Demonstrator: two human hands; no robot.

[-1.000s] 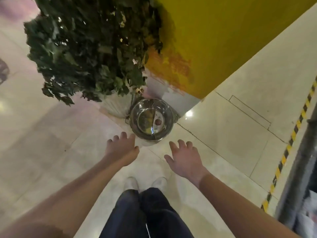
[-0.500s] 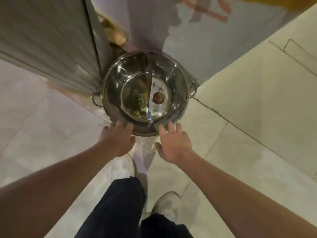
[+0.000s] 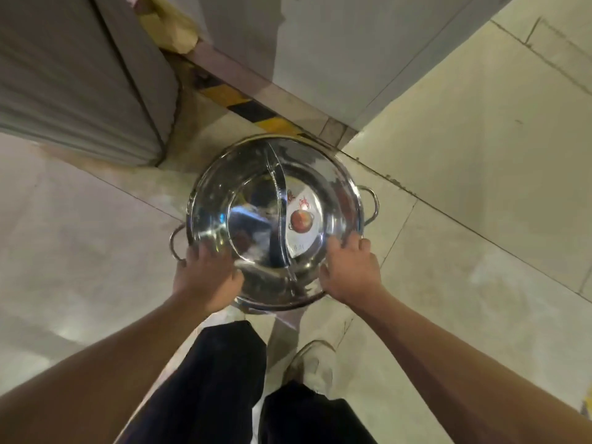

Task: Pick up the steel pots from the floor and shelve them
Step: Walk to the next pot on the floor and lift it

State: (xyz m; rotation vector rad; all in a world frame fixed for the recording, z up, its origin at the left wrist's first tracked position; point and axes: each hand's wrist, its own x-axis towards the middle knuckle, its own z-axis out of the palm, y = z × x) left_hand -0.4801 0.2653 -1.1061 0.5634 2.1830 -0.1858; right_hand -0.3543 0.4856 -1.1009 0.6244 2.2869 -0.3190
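A wide, shiny steel pot with a curved divider down its middle and a red label inside fills the centre of the head view, over the tiled floor. A small loop handle sticks out on each side. My left hand grips the near left rim, fingers curled over the edge into the pot. On the near right rim my right hand clamps the edge just below the right handle. Whether the pot's base still touches the floor is hidden.
A ribbed grey planter base stands at the upper left. A grey wall corner rises behind the pot, with yellow-black striped tape along its foot. My legs and a pale shoe are directly below the pot.
Both hands went from resting at the near rim to spreading apart and gripping the rim on either side. The pot now appears larger and closer, away from the planter and wall.
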